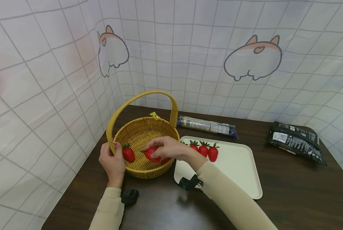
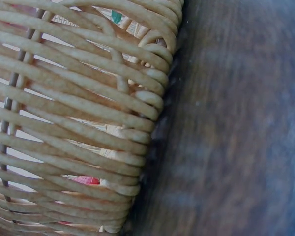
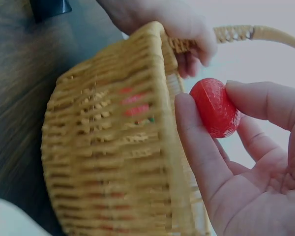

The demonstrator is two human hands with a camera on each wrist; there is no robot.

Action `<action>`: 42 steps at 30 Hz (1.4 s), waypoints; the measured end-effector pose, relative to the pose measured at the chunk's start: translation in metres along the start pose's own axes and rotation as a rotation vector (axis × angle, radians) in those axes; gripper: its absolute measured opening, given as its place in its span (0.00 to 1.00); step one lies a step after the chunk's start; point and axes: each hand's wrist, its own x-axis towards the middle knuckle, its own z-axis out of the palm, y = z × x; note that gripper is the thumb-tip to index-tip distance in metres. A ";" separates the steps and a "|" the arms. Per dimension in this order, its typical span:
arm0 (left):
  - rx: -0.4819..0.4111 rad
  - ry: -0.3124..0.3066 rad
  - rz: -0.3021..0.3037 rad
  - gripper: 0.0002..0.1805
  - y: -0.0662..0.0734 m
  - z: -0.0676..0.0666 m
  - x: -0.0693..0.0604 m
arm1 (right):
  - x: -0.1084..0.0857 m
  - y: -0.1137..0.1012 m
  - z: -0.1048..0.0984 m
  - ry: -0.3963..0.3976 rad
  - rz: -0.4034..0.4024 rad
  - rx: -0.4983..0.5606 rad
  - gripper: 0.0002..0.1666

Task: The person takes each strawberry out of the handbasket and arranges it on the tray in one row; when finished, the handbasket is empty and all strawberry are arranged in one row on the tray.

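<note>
My right hand (image 1: 171,149) pinches a red strawberry (image 1: 152,154) between thumb and fingers, over the yellow wicker basket (image 1: 144,174). In the right wrist view that strawberry (image 3: 214,107) is held beside the basket rim, clear of the weave. At the basket's left side, my left hand (image 1: 112,163) grips the foot of its arched handle (image 1: 131,99). Inside lies another strawberry (image 1: 128,154) at the left, and a red one (image 1: 165,160) shows partly under the right hand. The left wrist view shows mostly the basket's woven wall (image 2: 78,98), with the left hand out of sight.
A white tray (image 1: 234,169) right of the basket bears several strawberries (image 1: 213,153) in a row, partly hidden by the right arm. Behind it lies a long clear packet (image 1: 207,125). A black bag (image 1: 298,140) lies farther right. A grid-patterned cloth (image 1: 194,64) stands behind the dark table.
</note>
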 end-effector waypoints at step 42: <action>0.005 -0.012 -0.010 0.07 0.005 0.000 -0.001 | -0.140 0.097 -0.091 0.597 0.073 0.152 0.24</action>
